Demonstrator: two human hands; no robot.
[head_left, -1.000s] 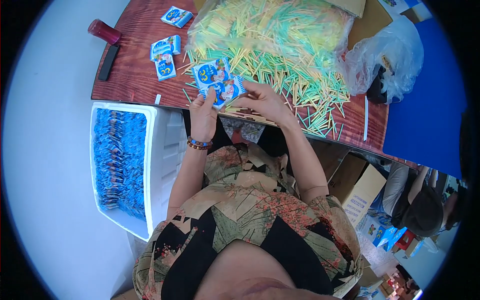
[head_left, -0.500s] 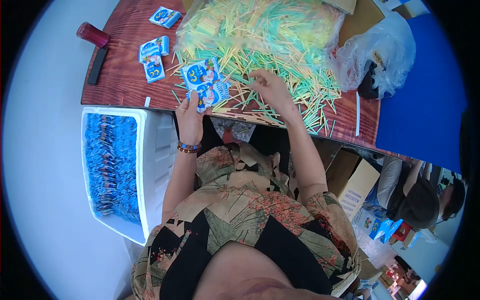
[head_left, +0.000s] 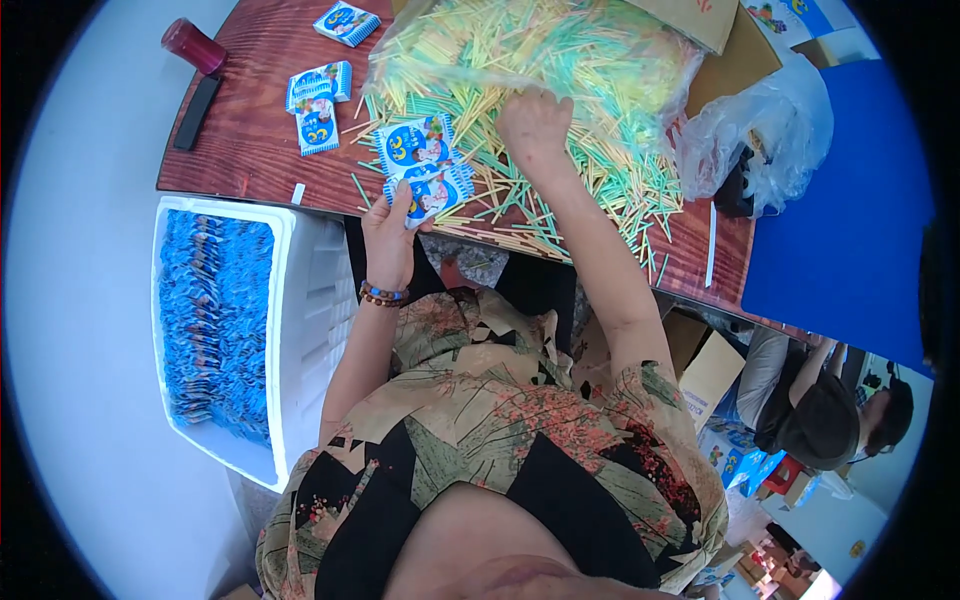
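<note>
Several small blue-and-white packets [head_left: 432, 190] are pinched in my left hand [head_left: 388, 245], thumb on top, over the near edge of the table. My right hand [head_left: 535, 130] reaches over a heap of thin yellow and green straw-like sticks [head_left: 625, 195]. Its fingers are curled at the edge of a clear plastic bag [head_left: 600, 50] full of the same sticks. The fingertips are hidden, so I cannot make out what they grip. More packets [head_left: 318, 118] lie to the left of the heap, and another packet [head_left: 346, 22] lies farther back.
A white foam box [head_left: 278, 350] packed with blue packets stands left below the red-brown table [head_left: 240, 150]. A dark red cylinder [head_left: 192, 46] and a black bar [head_left: 198, 113] lie at left. A crumpled clear bag [head_left: 790, 140] sits at right. A co-worker [head_left: 825, 415] is at lower right.
My right hand has moved away from me over the heap to the bag's edge, its fingers now curled down. My left hand keeps hold of the packets.
</note>
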